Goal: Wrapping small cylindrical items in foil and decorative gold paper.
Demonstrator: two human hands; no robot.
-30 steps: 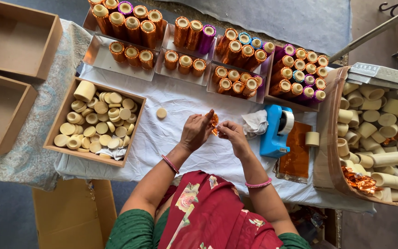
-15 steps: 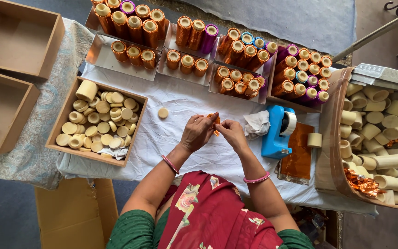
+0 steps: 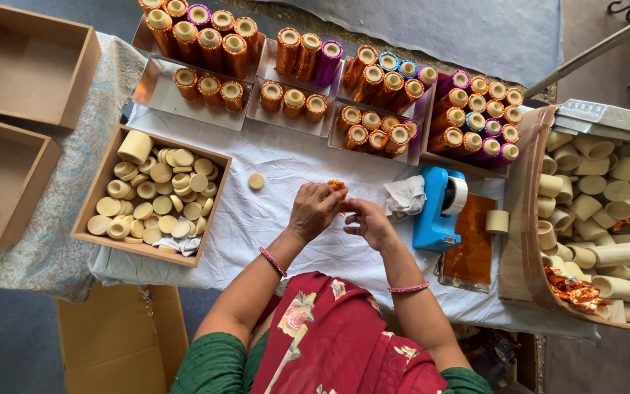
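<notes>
A small orange foil-wrapped piece [image 3: 337,185] sits pinched between both hands over the middle of the white-clothed surface [image 3: 271,219], the left hand [image 3: 315,210] curled round it and the right hand [image 3: 368,221] meeting it from the right with fingertips closed. Just right lie a crumpled white cloth [image 3: 405,195] and a blue tape dispenser [image 3: 437,209]. A wooden box of pale discs [image 3: 151,197] sits left, and trays of wrapped spools [image 3: 329,80] line the far edge.
</notes>
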